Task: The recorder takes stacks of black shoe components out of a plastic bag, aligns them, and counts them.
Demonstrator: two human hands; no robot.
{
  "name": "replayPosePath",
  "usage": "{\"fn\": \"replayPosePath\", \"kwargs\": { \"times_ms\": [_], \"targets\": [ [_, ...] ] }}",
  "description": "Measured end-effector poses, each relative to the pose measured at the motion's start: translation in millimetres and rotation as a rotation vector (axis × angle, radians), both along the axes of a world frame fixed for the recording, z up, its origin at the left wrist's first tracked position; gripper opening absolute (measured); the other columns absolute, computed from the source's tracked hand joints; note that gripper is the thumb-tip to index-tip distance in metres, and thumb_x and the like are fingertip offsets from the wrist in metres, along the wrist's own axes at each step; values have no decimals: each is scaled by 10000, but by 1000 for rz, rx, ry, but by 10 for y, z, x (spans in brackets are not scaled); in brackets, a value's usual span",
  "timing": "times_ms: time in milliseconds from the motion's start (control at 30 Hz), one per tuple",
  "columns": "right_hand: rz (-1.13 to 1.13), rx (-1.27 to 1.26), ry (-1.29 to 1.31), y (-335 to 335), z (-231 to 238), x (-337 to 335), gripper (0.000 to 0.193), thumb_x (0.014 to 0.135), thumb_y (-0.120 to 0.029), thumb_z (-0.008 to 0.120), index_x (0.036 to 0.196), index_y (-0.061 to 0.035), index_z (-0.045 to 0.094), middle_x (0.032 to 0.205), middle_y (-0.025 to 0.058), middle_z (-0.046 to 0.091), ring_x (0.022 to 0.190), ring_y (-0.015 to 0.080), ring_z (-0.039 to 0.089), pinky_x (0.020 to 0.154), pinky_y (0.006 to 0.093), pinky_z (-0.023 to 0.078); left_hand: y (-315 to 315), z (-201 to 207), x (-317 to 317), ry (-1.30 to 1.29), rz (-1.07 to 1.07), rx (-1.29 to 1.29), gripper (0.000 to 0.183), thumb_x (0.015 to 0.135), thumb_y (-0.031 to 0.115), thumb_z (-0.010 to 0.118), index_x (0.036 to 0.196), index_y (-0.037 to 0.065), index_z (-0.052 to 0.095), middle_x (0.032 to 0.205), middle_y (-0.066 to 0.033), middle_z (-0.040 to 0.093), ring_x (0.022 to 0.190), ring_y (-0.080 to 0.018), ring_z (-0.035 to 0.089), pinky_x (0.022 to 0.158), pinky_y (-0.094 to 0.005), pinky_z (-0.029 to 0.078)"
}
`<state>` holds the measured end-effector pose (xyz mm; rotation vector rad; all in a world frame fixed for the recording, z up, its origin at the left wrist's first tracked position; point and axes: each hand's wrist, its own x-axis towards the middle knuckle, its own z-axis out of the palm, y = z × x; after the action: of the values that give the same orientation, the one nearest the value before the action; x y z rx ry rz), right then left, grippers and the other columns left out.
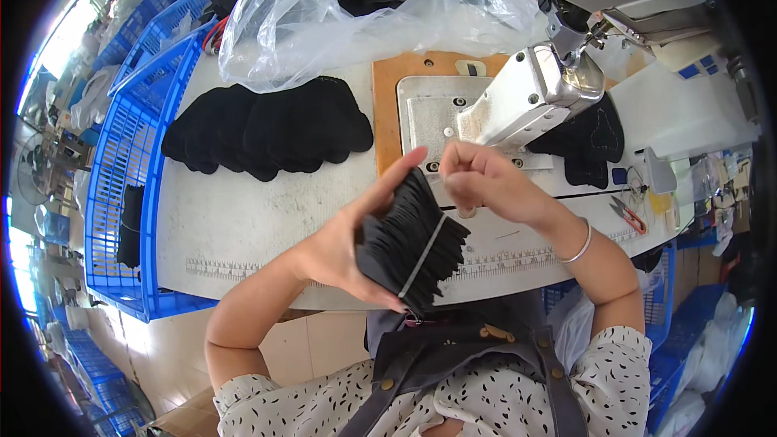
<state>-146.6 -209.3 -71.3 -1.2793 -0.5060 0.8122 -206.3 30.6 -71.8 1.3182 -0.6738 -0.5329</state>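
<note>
My left hand (344, 247) is wrapped around a thick bundle of black fabric pieces (396, 235), held up over the front edge of the white table (243, 218). A pale band (422, 257) runs around the bundle. Just right of the bundle's top, my right hand (495, 184) has its fingers curled in; I cannot make out whether they hold anything. Behind it is the metal arm of a sewing machine (530, 97). Overlapping black fabric pieces (271, 129) lie in a row on the table to the left.
A clear plastic bag (380, 40) with black pieces stands at the back. The blue basket (150, 170) borders the table's left side and contains another black bundle (130, 226). Right of the machine lie black fabric pieces (579, 150) and red-handled scissors (630, 216).
</note>
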Motion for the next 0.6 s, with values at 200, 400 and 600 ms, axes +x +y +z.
{"fn": "replayPosePath", "kwargs": {
  "times_ms": [200, 400, 600],
  "targets": [
    [-63, -154, -226, 95, -35, -219, 185, 867, -46, 638, 991, -60, 501, 622, -66, 394, 565, 23, 351, 493, 225, 271, 5, -26, 49, 194, 4, 0, 1336, 496, 260, 922, 1499, 21, 73, 1436, -139, 356, 1318, -234, 377, 1105, -359, 278],
    [-117, -233, -280, 52, 21, -234, 126, 894, -123, 639, 915, -49, 540, 627, -54, 465, 535, 17, 392, 470, 206, 310, -41, -77, 5, 174, 65, -136, 1348, 478, 307, 933, 1471, -2, 75, 1454, -144, 304, 1351, -253, 343, 1123, -400, 270],
    [-50, -222, 105, 139, 6, -214, 166, 920, -200, 620, 877, -41, 595, 632, -34, 522, 471, 26, 438, 406, 196, 333, 10, -63, 30, 237, 146, -149, 1314, 473, 315, 932, 1447, -23, 118, 1372, -161, 383, 1250, -256, 461, 1053, -388, 368]
  ]
}}
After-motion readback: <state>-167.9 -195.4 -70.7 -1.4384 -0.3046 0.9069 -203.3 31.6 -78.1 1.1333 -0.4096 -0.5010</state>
